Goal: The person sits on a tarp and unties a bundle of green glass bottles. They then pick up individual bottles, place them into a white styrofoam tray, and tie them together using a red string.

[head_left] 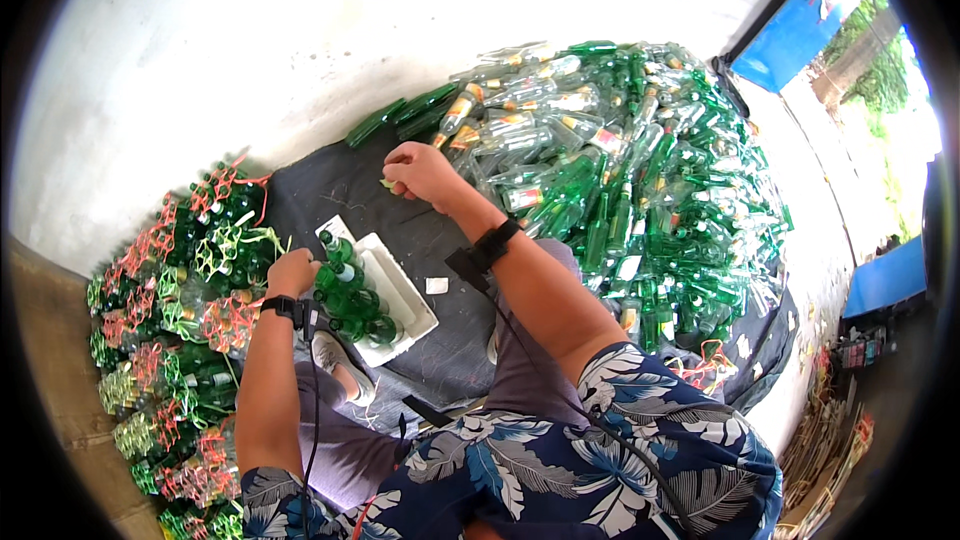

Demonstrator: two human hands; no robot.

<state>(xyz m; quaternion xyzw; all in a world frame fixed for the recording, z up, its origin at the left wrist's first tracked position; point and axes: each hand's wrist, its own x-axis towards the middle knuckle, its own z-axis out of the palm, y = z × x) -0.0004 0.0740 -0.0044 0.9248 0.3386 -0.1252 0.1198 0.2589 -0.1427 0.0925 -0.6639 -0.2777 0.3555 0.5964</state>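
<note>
Several green glass bottles (347, 302) stand close together in a white foam tray (412, 302) on the dark sheet in front of me. At the tray's left side is my left hand (293, 273), its fingers curled closed against the bottles; what lies inside them is hidden. Farther forward and to the right, my right hand (425, 174) hovers above the sheet. Its fingertips pinch a small yellow-green scrap (387, 183), too small to identify.
A large heap of loose green and clear bottles (620, 170) fills the right side. Bundles of bottles tied with red and yellow-green string (160, 315) are stacked at left. A white paper piece (437, 286) lies on the dark sheet (330, 180). Behind rises a white wall (300, 50).
</note>
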